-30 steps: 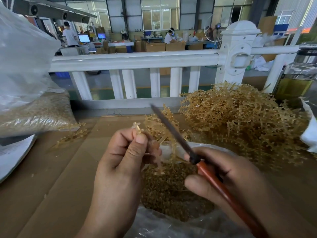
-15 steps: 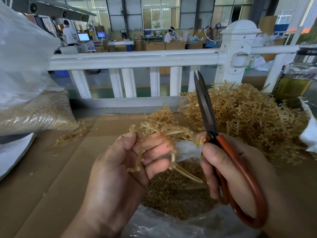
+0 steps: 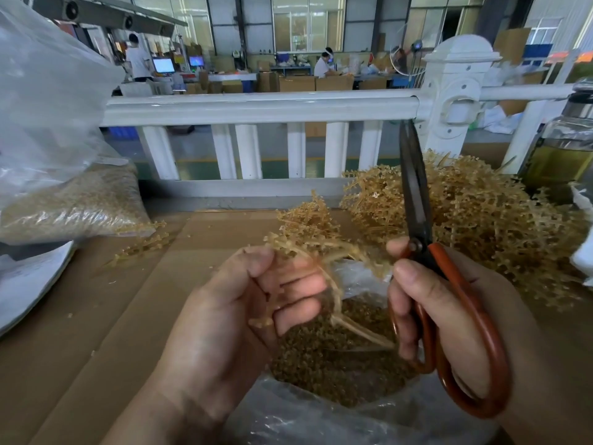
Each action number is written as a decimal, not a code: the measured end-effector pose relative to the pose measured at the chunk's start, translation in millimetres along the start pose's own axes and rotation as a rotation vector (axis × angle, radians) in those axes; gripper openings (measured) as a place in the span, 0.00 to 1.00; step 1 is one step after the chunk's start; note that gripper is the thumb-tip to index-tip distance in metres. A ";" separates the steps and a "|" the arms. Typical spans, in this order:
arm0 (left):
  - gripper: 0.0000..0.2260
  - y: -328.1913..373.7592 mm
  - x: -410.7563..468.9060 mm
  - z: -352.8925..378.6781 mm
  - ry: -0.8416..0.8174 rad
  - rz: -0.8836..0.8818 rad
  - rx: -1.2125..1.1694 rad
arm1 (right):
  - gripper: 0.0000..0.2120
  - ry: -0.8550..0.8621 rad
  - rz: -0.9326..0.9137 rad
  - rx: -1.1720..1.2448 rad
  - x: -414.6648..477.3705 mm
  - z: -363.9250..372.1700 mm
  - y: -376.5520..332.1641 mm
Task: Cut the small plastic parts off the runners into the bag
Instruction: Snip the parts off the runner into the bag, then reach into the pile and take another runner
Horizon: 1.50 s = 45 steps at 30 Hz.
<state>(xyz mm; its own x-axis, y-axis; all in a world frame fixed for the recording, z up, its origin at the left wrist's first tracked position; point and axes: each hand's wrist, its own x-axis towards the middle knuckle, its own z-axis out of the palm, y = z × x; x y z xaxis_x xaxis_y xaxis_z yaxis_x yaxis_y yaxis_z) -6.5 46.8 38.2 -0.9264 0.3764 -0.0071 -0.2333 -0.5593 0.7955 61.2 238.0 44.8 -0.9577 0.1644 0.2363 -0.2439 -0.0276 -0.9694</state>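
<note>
So that whatever is snipped falls straight in, the left hand grips a branched runner in curled fingers directly over the open bag, which already holds loose parts. The right hand, fingers through the red loops, holds the scissors with blades shut and upright, not yet at the runner. Beyond, uncut runners lie heaped on the counter.
</note>
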 end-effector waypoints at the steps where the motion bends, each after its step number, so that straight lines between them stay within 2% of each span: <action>1: 0.09 2.7 -0.8 -1.2 0.029 0.020 0.081 | 0.30 0.010 -0.005 -0.004 0.2 0.0 -0.9; 5: 0.06 13.6 0.3 -9.4 0.123 0.115 0.231 | 0.31 0.040 -0.019 -0.029 1.0 1.0 -2.6; 6: 0.09 16.6 2.3 -13.4 0.174 0.145 0.223 | 0.31 0.039 -0.021 -0.036 1.0 1.2 -2.2; 9: 0.13 30.9 11.3 -27.5 0.363 0.246 0.035 | 0.32 0.043 -0.013 -0.044 0.7 1.5 -0.5; 13: 0.06 46.7 23.7 -54.3 0.481 0.406 -0.314 | 0.32 0.037 -0.002 -0.084 -0.4 3.0 0.5; 15: 0.12 43.2 28.2 -64.9 0.527 0.384 -0.396 | 0.33 0.035 0.006 -0.088 -1.0 3.8 1.7; 17: 0.15 35.6 30.7 -68.9 0.554 0.294 -0.371 | 0.33 0.023 0.005 -0.094 -1.5 5.0 2.2; 20: 0.09 26.8 33.3 -67.1 0.557 0.205 -0.267 | 0.32 0.017 0.008 -0.106 -1.8 6.4 0.9; 27: 0.05 15.3 32.7 -64.1 0.565 0.188 -0.010 | 0.32 0.009 0.011 -0.109 -2.0 5.4 2.2; 30: 0.07 10.8 27.7 -60.2 0.559 0.191 0.217 | 0.32 0.025 0.001 -0.101 -1.0 3.8 4.1; 34: 0.09 4.0 20.4 -46.7 0.538 0.249 0.900 | 0.30 0.083 -0.031 -0.111 0.6 1.2 4.2; 36: 0.14 3.5 18.8 -37.4 0.496 0.262 1.127 | 0.25 0.111 -0.043 -0.094 2.7 -0.3 4.6; 38: 0.19 4.1 18.5 -26.7 0.429 0.274 1.348 | 0.25 0.125 -0.038 -0.072 4.9 -2.1 5.9; 41: 0.21 7.2 22.9 -11.3 0.306 0.259 1.567 | 0.24 0.150 -0.002 -0.033 6.8 -2.9 8.0; 45: 0.19 11.8 48.2 0.6 0.235 0.160 1.774 | 0.20 0.145 0.041 0.003 9.6 -6.7 11.6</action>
<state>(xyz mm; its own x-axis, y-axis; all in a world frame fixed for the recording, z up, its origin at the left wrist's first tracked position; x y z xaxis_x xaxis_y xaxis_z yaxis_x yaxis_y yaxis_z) -53.7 58.8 47.6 -0.9609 0.2136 0.1760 0.2702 0.8616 0.4296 50.2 245.9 35.4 -0.9347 0.3042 0.1838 -0.2053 -0.0398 -0.9779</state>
